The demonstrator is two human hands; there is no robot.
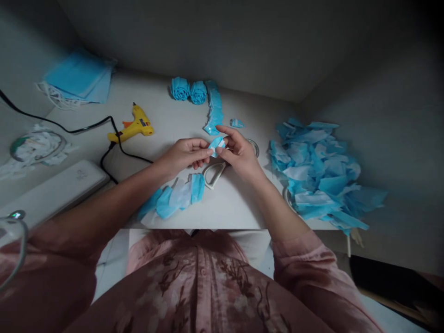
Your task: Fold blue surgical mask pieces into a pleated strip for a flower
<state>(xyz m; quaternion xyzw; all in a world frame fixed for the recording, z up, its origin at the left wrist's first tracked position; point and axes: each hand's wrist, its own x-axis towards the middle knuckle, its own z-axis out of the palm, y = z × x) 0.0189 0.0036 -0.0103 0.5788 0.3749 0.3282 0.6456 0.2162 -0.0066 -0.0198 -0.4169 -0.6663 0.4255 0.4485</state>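
Between my two hands is a small folded piece of blue and white mask fabric. The fingers and thumb of my left hand pinch its left side. My right hand pinches its right side, with the index finger raised. Just beyond lies a curved strip of overlapping blue petals, beside two blue fabric roses. A small folded blue piece rests past my right hand. Below the hands, a pale scissors handle shows, the rest partly hidden. Several cut fabric pieces lie near my left forearm.
A yellow glue gun with a black cord lies left. Blue face masks are stacked at the back left. A large heap of cut blue fabric sits right. White scraps and a white power strip are at the far left.
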